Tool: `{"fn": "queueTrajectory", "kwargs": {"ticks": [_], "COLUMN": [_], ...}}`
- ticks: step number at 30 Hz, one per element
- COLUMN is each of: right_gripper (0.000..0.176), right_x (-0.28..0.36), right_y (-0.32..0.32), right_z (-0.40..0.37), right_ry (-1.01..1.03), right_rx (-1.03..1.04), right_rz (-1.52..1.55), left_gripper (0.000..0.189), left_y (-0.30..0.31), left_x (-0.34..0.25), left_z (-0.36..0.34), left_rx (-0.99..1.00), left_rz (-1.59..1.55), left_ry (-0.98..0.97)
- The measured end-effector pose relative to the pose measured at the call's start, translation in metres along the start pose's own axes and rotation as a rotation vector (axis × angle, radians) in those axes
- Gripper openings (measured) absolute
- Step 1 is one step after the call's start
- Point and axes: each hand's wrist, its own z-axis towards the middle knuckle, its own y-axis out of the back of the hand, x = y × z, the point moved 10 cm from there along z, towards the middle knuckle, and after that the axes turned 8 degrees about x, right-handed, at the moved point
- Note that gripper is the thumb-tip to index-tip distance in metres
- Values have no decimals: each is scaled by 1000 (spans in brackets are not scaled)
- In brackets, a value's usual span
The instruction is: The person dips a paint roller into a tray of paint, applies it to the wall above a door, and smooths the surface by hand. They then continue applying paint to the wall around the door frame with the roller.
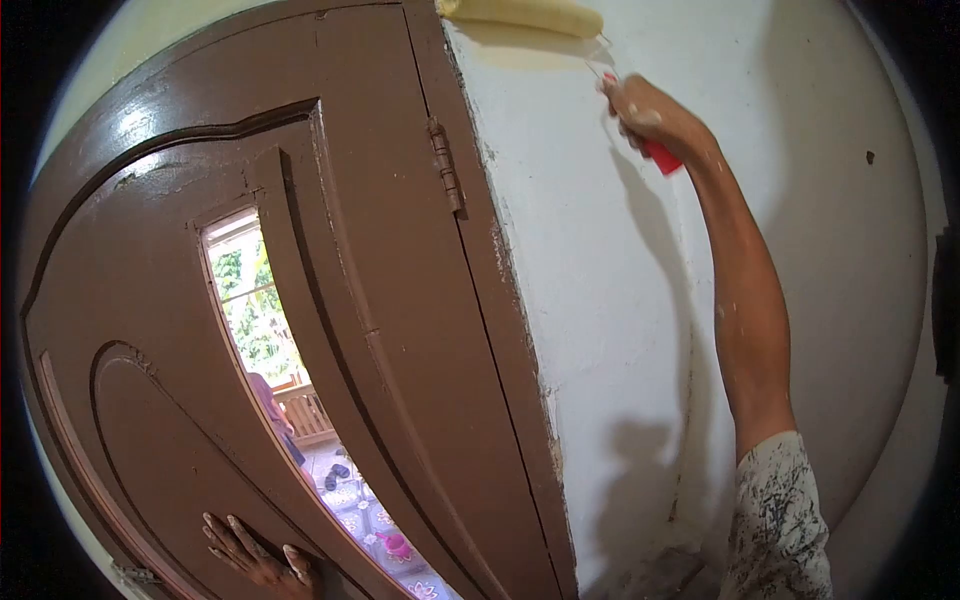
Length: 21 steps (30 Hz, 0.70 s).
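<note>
My right hand is raised high and wrapped around the red handle of a paint roller. The roller's pale yellow sleeve lies against the top of the white wall, just right of the door frame, with a cream-yellow patch of paint beneath it. Paint specks dot this hand and forearm. Low on the left, my left hand rests with fingers spread on the brown wooden door. That hand holds nothing, and its fingertips carry paint marks.
A metal hinge joins the door to its brown frame. Through the narrow glass pane show greenery, a railing, a patterned floor and part of a person in purple. The wall has a small hole at right.
</note>
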Motion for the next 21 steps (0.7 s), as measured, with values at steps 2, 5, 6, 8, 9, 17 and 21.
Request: {"fn": "queueTrajectory", "kwargs": {"ticks": [2, 5, 6, 8, 9, 17, 21], "right_gripper": [47, 37, 41, 45, 45, 43, 44], "right_x": [-17, -44, -63, -80, -88, -67, -53], "right_y": [-13, -39, -50, -65, -72, -53, -37], "right_z": [-32, -82, -97, -136, -150, -140, -87], "right_ry": [-3, -107, -173, -258, -264, -263, -90], "right_rx": [-26, 67, 72, 68, 69, 132, 70], "right_rz": [63, -1, -16, -41, -39, 13, -12], "left_gripper": [67, 69, 69, 69, 70, 68, 64], "left_y": [-2, 1, 1, -1, -2, -3, 15], "left_x": [0, -3, -4, -3, -2, -5, -20], "left_z": [-1, 0, 1, 1, 0, 0, 5], "left_rx": [8, 23, 27, 21, 13, -27, -69], "left_rz": [6, 6, -6, 6, 16, 12, -239], "left_ry": [-1, 2, 9, 6, 15, -46, -82]}}
